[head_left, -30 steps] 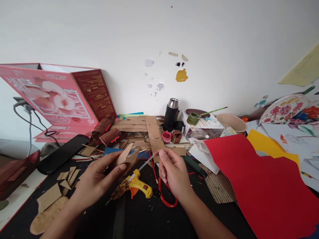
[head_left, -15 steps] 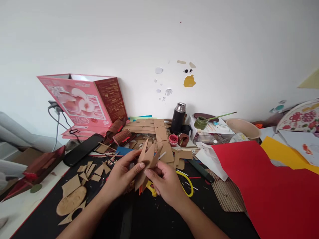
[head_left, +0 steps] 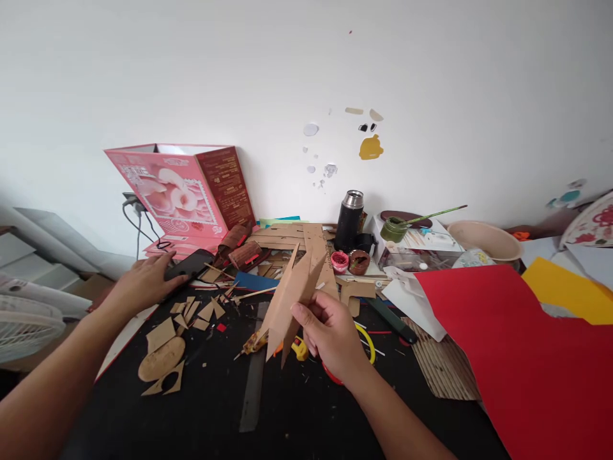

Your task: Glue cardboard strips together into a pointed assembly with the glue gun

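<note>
My right hand (head_left: 330,326) pinches a folded piece of brown cardboard (head_left: 290,297) with pointed ends, held up over the middle of the black table. Away to the left, my left hand (head_left: 146,281) is stretched out with its fingers apart, at the near end of a long black case (head_left: 194,265). Whether it touches the case I cannot tell. Under the held cardboard lie a metal ruler (head_left: 253,390), a utility knife with a yellow part (head_left: 300,349) and a tool with a mottled handle (head_left: 253,343). Yellow-handled scissors (head_left: 370,345) are partly hidden behind my right hand.
Cardboard scraps (head_left: 160,332) lie at the left. Along the wall stand a pink box (head_left: 177,191), a black thermos (head_left: 349,223), open paint jars (head_left: 340,260) and a green jar (head_left: 393,230) with a brush. Red paper (head_left: 517,345) and corrugated cardboard (head_left: 440,364) cover the right side.
My left hand has let go of the folded cardboard and moved far left to the black case. My right hand keeps the cardboard. The view has turned left.
</note>
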The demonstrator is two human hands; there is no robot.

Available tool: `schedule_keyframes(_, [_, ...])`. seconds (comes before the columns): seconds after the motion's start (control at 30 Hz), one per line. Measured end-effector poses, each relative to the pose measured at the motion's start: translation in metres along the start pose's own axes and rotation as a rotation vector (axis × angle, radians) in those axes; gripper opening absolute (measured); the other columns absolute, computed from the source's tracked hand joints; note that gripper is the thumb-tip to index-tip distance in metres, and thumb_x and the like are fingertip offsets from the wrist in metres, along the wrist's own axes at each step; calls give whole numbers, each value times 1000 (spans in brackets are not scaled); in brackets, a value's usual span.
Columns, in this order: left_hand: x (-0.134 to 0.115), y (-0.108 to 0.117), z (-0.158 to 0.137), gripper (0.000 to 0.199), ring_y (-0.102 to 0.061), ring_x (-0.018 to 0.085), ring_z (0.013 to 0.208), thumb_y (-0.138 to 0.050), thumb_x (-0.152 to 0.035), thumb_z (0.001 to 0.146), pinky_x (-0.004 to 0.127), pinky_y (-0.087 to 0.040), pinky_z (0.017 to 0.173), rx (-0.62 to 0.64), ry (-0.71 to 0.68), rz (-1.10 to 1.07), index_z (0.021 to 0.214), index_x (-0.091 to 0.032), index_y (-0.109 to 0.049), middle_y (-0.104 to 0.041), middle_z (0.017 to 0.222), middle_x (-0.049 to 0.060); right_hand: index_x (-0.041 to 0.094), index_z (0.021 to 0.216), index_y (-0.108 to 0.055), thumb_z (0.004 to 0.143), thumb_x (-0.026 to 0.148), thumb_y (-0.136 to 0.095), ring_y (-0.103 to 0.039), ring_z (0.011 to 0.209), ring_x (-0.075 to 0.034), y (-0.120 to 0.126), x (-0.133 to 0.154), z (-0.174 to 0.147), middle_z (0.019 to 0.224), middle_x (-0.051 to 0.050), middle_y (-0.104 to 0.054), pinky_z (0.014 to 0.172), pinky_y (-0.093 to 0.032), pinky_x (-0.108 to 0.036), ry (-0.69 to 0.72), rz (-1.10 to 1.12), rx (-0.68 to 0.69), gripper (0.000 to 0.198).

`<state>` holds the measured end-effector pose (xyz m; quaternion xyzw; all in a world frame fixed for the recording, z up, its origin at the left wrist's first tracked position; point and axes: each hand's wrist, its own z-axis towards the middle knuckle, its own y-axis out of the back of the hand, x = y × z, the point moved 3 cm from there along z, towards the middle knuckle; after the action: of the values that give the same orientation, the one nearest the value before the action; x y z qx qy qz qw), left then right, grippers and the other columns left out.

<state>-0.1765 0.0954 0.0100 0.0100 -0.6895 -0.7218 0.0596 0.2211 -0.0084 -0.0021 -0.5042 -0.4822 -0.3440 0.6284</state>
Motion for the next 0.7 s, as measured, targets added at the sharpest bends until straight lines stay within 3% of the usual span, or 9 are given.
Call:
schedule_keyframes(0.1, [5,-27,3,77,-63,49,134,-51,-52,97,54,-48,109,58,20,22,153,0,-52,-64,150,33,18,90,-66,87,69,-80,-38,38,-5,3,-1,2,58,9,-50,37,-26,-19,6,-20,-30,53])
schedule_keyframes(0.2, [7,-37,2,78,-66,49,130,-51,-55,98,52,-50,103,86,45,34,158,-5,-50,-68,144,30,18,89,-65,88,68,-80,-37,38,-5,4,-1,2,58,9,-48,37,-25,-19,7,-32,-39,52])
schedule_keyframes(0.37, [4,-40,-1,77,-62,45,136,-43,-55,101,50,-48,107,66,33,48,160,-6,-47,-63,149,28,18,92,-68,93,64,-76,-38,40,-6,2,-6,-1,62,7,-51,38,-26,-20,10,-122,-23,47])
schedule_keyframes(0.7, [-5,-37,-6,81,-60,50,136,-38,-62,99,58,-50,105,10,145,54,158,-8,-47,-60,150,30,18,91,-68,97,59,-71,-39,41,-7,3,-5,0,64,5,-53,39,-28,-22,31,-240,-31,42])
